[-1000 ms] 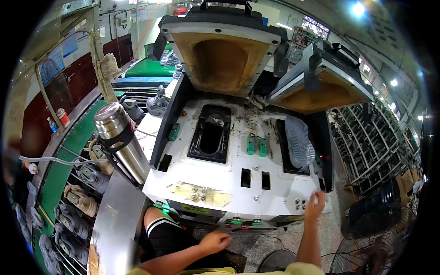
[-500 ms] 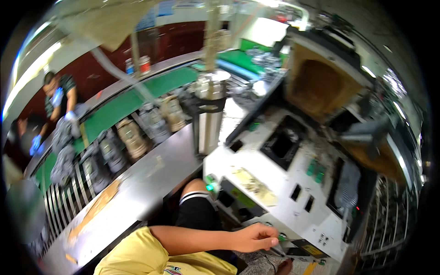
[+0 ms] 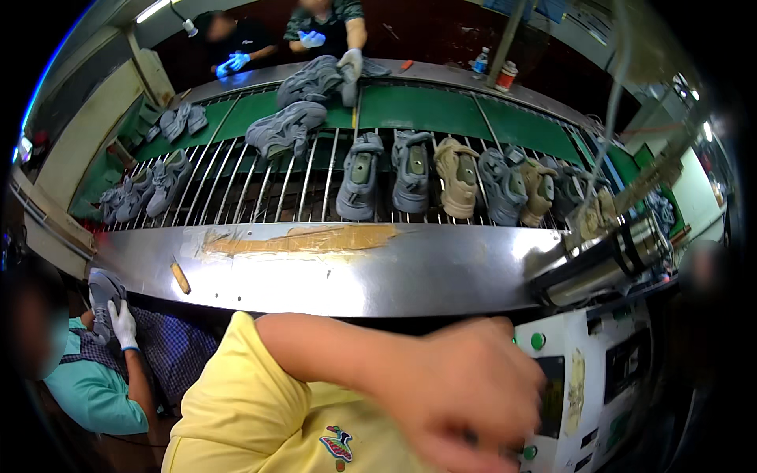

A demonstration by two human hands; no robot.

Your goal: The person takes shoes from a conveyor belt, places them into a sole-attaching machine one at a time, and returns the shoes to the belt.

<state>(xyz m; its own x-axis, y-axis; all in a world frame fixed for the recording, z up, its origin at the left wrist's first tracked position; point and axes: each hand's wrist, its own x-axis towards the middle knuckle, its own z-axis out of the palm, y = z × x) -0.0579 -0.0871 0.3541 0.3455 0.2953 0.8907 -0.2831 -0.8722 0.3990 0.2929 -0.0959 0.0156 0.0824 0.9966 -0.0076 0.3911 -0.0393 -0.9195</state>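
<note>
Head view shows your one visible hand [image 3: 465,390] large and blurred at the lower middle, its arm reaching across your yellow shirt [image 3: 260,418] toward the white control panel [image 3: 579,386] at the right. Which hand it is cannot be told from this view, and the other is out of sight. Your fingers [image 3: 473,441] curl downward right at the panel's left edge, near a green button [image 3: 538,341]; blur hides whether they pinch anything or touch it. Beyond your arm runs a steel tabletop [image 3: 410,272] with a strip of brown tape [image 3: 303,239]. Behind it, grey and beige shoes [image 3: 414,169] lie on a roller rack [image 3: 260,185]. A gloved co-worker's hand [image 3: 122,323] holds a grey shoe [image 3: 101,293] at the lower left.
</note>
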